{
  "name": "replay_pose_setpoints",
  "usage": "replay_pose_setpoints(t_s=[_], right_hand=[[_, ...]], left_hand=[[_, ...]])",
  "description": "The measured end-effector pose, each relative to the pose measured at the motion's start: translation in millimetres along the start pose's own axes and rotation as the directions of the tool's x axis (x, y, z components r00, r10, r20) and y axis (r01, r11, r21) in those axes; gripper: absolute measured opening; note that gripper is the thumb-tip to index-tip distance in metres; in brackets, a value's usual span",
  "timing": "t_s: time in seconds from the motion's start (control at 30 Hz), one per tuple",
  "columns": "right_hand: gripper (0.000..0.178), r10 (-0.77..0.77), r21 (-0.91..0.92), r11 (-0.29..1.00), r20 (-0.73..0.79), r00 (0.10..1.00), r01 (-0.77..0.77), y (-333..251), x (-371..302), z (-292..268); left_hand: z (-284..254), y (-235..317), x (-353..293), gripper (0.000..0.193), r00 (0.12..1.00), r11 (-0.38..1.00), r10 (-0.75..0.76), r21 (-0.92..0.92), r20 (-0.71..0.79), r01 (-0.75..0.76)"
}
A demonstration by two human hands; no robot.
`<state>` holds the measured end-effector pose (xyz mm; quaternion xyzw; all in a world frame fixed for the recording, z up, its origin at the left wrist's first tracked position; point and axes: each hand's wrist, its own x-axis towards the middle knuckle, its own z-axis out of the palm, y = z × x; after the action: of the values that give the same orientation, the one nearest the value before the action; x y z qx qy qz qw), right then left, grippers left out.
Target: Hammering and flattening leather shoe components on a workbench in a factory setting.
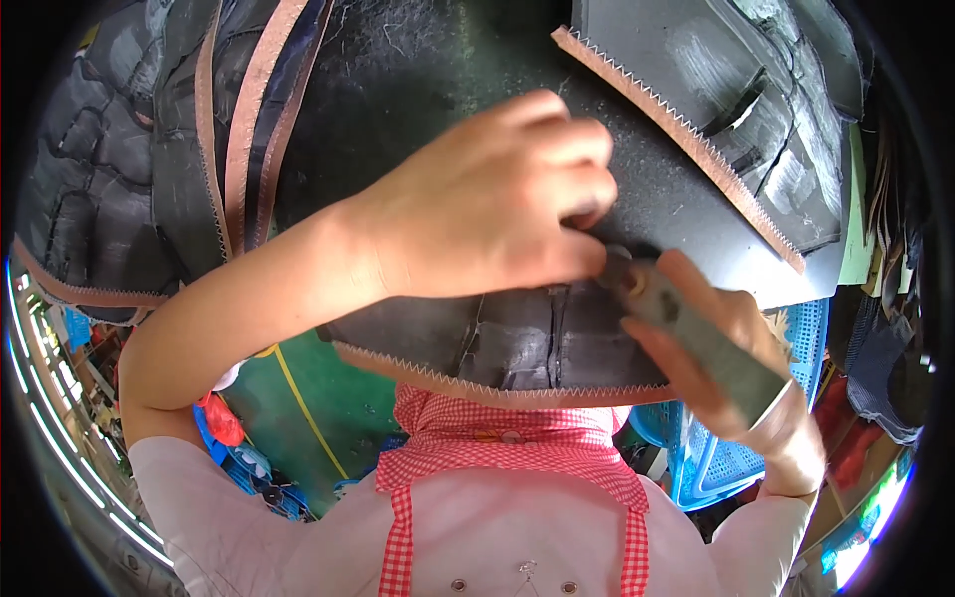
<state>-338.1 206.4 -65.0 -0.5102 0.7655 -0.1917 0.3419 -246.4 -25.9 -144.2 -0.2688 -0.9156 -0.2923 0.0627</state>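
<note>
My left hand (497,199) reaches across the dark work surface with its fingers curled and the thumb pressed in. What it pinches, if anything, is hidden. Just beside its fingertips is the tip of a grey metal hand tool (706,348) with a flat body. My right hand (751,348) is wrapped round this tool, which is blurred, so its exact kind does not show. Under both hands, at the near edge, lies a dark grey leather-like panel (512,343) with brown edging and pale zigzag stitching along its near side.
Similar dark panels with brown stitched edging lie at the left (99,199) and far right (736,90) of the black work surface (418,90). Below on the right stands a blue plastic basket (721,463). Dark strips (885,189) hang at the right edge.
</note>
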Motion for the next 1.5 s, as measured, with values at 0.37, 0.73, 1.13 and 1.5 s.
replay_pose_setpoints(t_s=[0.37, 0.73, 1.13, 1.5], right_hand=[[0.016, 0.024, 0.092, 0.995, 0.025, 0.999, -0.026, 2, 6, 12], [0.019, -0.041, 0.086, 0.995, -0.177, 0.983, 0.057, 7, 15, 17], [0.012, -0.002, 0.138, 0.99, -0.209, 0.978, 0.032, -10, 16, 19], [0.026, 0.032, 0.102, 0.994, -0.019, 0.999, -0.03, -18, 16, 23]], left_hand=[[0, 0, -24, 0.022, 0.961, 0.972, -0.234, -0.06, -0.149, 0.228], [7, 21, -38, 0.018, 0.94, 0.957, -0.289, -0.016, -0.181, 0.291], [6, 19, -50, 0.024, 0.933, 0.948, -0.317, -0.098, -0.17, 0.304], [7, 27, -53, 0.017, 0.971, 0.98, -0.128, 0.124, -0.2, 0.155]])
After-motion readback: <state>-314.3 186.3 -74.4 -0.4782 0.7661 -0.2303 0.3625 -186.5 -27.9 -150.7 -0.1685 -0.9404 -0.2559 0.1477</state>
